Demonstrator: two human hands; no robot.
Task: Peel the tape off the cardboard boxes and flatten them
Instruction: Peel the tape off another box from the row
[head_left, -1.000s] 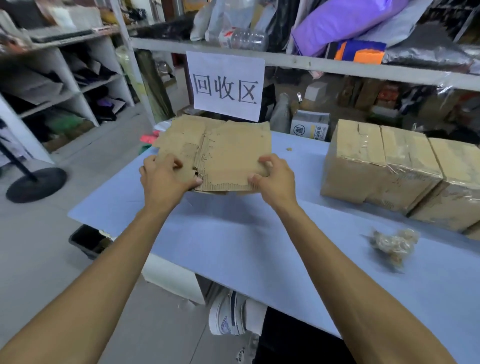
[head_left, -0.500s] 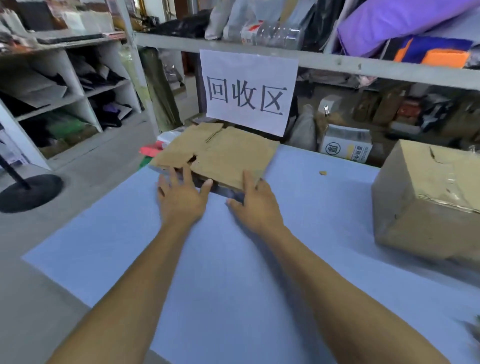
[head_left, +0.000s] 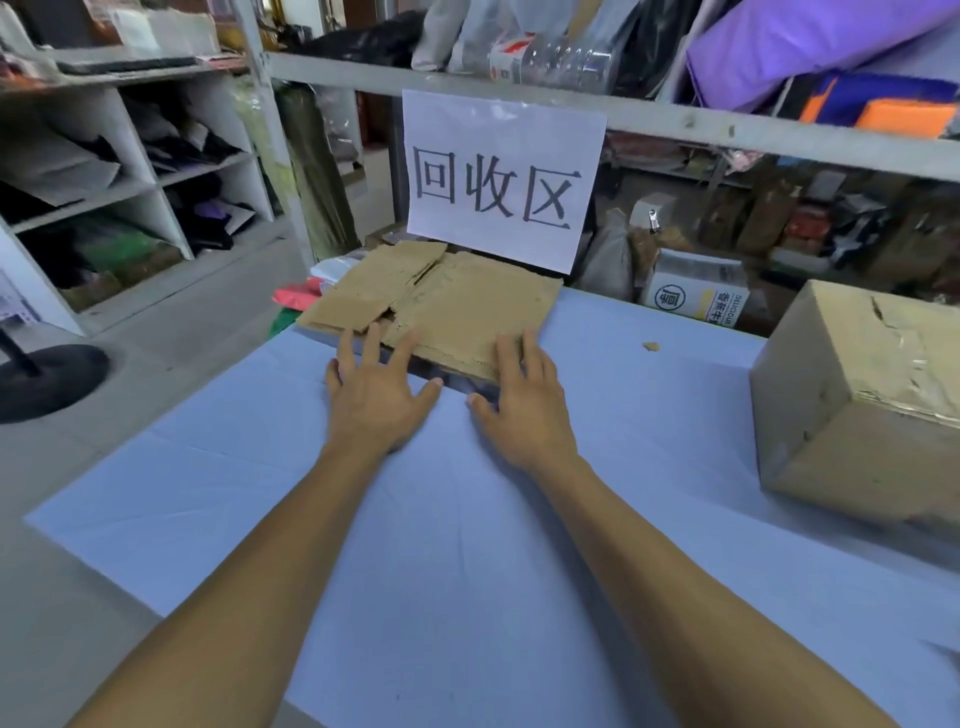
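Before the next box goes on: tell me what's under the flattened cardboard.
The flattened cardboard lies on the blue table, with a dark layer showing beneath its near edge, too shadowed to identify. Anything further under it is covered.

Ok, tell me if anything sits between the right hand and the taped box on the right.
Nothing visible does. Between the right hand and the taped box lies only bare blue table; a small cardboard scrap sits farther back, off the direct path.

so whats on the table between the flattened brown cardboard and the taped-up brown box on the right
In the head view, only a small brown cardboard scrap lies on the pale blue tabletop between the flattened brown cardboard and the taped brown cardboard box.
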